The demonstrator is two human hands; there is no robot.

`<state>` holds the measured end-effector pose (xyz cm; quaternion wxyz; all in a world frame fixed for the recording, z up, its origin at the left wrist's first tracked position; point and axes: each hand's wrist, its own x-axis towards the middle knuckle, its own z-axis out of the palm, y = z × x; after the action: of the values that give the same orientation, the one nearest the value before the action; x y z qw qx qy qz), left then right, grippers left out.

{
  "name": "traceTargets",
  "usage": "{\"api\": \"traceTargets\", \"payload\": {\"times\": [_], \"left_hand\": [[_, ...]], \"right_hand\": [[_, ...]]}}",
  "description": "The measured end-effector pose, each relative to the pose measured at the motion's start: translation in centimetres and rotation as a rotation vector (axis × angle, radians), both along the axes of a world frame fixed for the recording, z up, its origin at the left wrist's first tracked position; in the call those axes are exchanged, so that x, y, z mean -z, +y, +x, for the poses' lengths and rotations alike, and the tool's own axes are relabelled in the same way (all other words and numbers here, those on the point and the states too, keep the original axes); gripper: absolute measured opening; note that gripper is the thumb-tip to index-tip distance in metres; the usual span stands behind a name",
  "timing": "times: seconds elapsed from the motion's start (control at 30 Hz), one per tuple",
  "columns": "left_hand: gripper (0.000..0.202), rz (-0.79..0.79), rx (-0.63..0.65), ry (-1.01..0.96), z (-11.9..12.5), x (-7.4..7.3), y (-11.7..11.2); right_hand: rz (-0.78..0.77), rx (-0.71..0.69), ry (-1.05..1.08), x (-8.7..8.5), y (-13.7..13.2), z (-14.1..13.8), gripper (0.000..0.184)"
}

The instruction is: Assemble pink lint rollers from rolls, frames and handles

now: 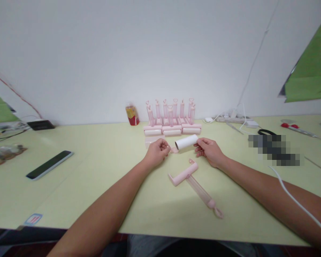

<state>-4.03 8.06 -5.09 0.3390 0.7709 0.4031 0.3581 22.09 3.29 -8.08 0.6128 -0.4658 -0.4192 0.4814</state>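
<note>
My right hand (pixel 209 151) grips one end of a white lint roller refill (pixel 187 142), a tube held tilted just over the table, its hollow end facing left. My left hand (pixel 158 152) is closed in a pinch at a small pink end cap (pixel 174 150), close to the tube's open end. Below the hands lies a pink lint roller handle (pixel 186 174) with a bare frame, a clear pink shaft and a loop at its tip. Behind my left hand lies a clear pink cover (pixel 150 140).
Several pink lint rollers (pixel 172 130) stand in rows by the wall. A yellow and red packet (pixel 132 115) is left of them. A phone (pixel 50 165) lies at left. On the right are a power strip (pixel 231 118), red-handled scissors (pixel 294 127) and a white cable (pixel 291 194) crossing my right forearm.
</note>
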Motion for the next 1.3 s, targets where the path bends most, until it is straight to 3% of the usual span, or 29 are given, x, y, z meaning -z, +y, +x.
{"api": "traceTargets", "payload": {"times": [0.17, 0.43, 0.7, 0.87, 1.07, 1.3], "left_hand": [[0.021, 0.086, -0.021, 0.070, -0.5, 0.3, 0.6], [0.023, 0.128, 0.004, 0.128, -0.7, 0.6, 0.6], [0.064, 0.071, 0.141, 0.023, 0.2, -0.8, -1.5], [0.055, 0.106, 0.046, -0.125, 0.7, -1.4, -1.9], [0.057, 0.060, -0.035, -0.401, -0.4, -2.6, -0.4], [0.056, 0.167, -0.106, -0.185, -0.8, -2.0, -0.2]], "right_hand": [[0.044, 0.120, -0.013, 0.3, 0.5, 0.5, 0.028], [0.080, 0.155, -0.056, 0.2, 0.4, 0.4, 0.035], [0.094, -0.028, -0.138, -0.6, -1.1, -0.9, 0.035], [0.085, -0.216, -0.181, -0.9, -1.8, -1.3, 0.034], [0.091, -0.255, -0.203, -0.7, -1.9, -1.4, 0.036], [0.090, -0.264, -0.240, -0.5, -1.8, -1.3, 0.033]]}}
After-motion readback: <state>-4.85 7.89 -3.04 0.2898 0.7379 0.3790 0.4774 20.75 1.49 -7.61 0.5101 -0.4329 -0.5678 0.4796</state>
